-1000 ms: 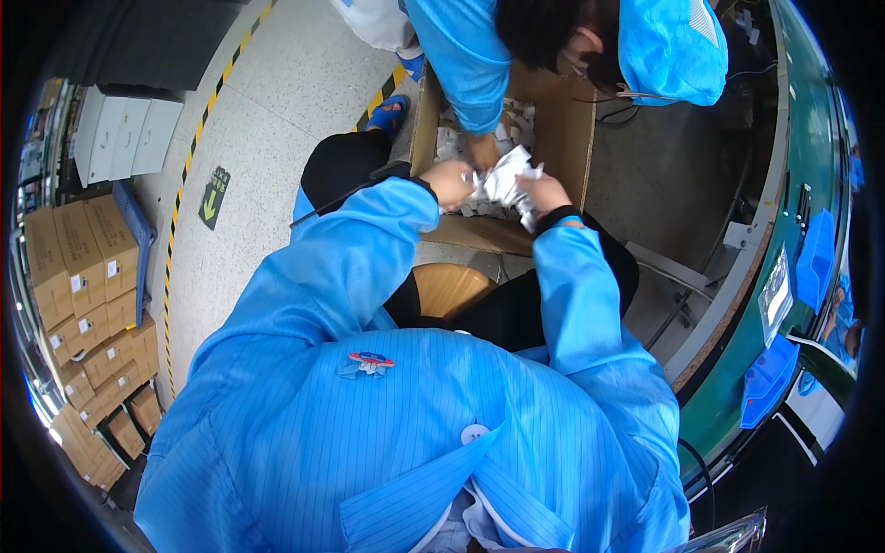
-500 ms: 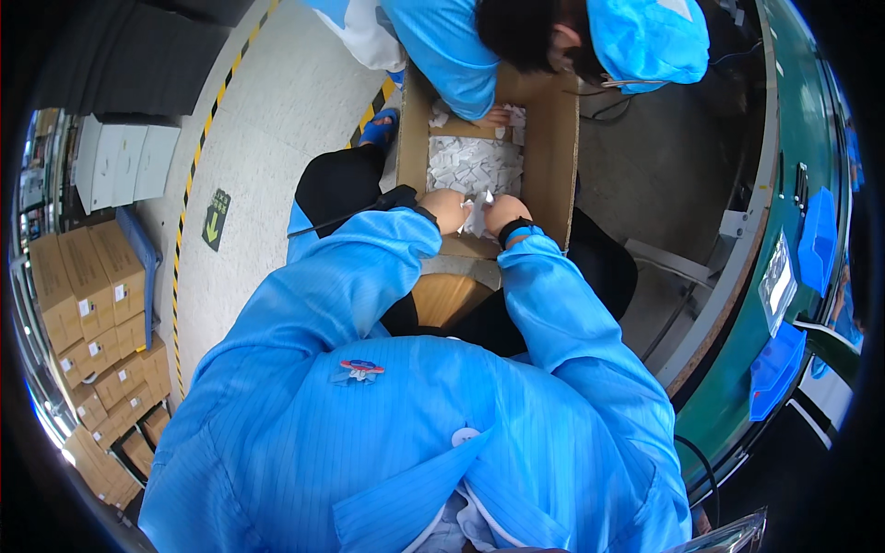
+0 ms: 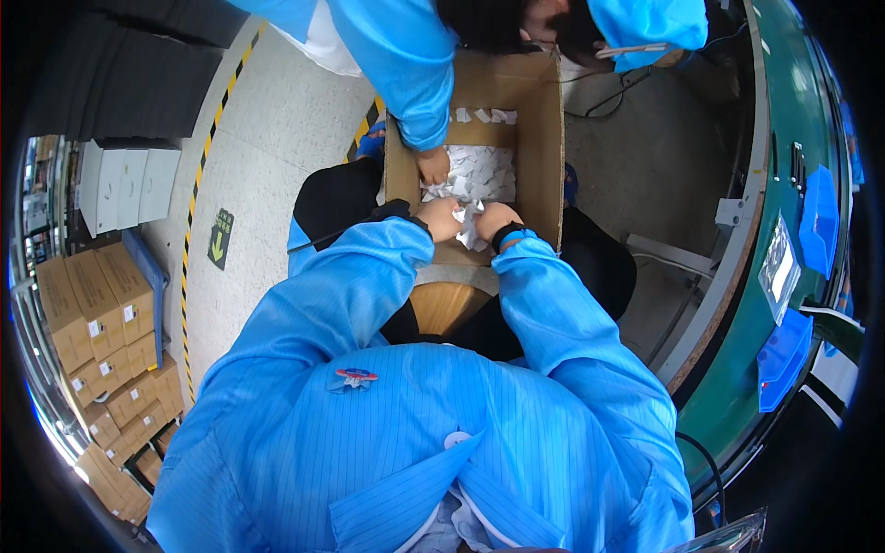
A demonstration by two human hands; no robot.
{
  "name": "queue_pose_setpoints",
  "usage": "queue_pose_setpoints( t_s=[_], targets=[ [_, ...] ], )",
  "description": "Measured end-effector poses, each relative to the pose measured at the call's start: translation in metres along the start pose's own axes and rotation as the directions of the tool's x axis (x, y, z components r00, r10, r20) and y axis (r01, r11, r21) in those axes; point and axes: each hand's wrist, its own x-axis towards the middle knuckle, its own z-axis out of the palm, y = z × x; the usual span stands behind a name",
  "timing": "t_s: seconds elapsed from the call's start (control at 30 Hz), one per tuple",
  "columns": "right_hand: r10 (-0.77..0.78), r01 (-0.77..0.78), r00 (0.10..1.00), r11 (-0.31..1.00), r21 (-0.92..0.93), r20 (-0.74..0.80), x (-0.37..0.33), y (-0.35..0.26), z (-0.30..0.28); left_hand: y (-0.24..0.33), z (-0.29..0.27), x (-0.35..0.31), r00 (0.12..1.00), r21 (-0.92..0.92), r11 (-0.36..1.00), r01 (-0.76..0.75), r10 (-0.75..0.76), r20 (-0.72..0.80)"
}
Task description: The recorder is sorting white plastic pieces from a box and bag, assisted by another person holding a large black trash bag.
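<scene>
A tall open cardboard box (image 3: 546, 147) stands in front of me, its bottom covered with small flat white pieces (image 3: 487, 170) that look like paper scraps. Over its near end, my left hand (image 3: 439, 219) has its fingers curled together around a white piece. Close beside it, my right hand (image 3: 495, 218) is closed too, with a white piece (image 3: 469, 221) between the two hands. My fingertips are partly hidden by my knuckles. Another person's hand (image 3: 433, 165) reaches down onto the pieces at the box's left side.
A person in a blue coat (image 3: 396, 64) leans over the far end of the box. On the right runs a green worktable (image 3: 728, 387) with blue trays (image 3: 818, 221) and a clear bag (image 3: 780, 267). Stacked cartons (image 3: 97, 295) stand at left beyond a striped floor line (image 3: 200, 175).
The other person's hand has moved from the box's far end to its left side, nearer my hands. In the view, the box has shifted slightly left and up. My hands stay close together.
</scene>
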Motion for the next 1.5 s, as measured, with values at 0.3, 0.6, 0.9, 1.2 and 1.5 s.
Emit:
queue_pose_setpoints(
  t_s=[0.3,0.6,0.9,1.2,1.5],
  targets=[
    [-0.181,0.194,0.975,0.977,0.093,-0.131,0.013,0.010,0.017,-0.013,0.012,0.008,0.989,-0.317,0.939,0.131,-0.103,0.105],
    [0.039,0.314,0.906,0.608,0.729,-0.422,0.022,-0.002,-0.007,0.055,-0.037,-0.004,0.973,-0.544,0.838,-0.044,-0.087,-0.212],
    [0.189,0.286,0.889,0.482,0.828,-0.417,-0.007,-0.015,-0.090,0.076,-0.126,0.000,0.996,-0.898,0.440,-0.012,-0.069,-0.048],
    [-0.046,0.288,0.957,0.249,0.925,-0.286,-0.022,-0.081,-0.184,0.138,-0.199,0.012,0.989,-0.821,0.564,-0.096,0.146,-0.015],
    [-0.287,0.209,0.929,-0.117,0.971,-0.235,0.115,-0.096,-0.309,0.152,-0.302,0.127,0.976,-0.985,0.116,-0.129,0.191,-0.105]
  ],
)
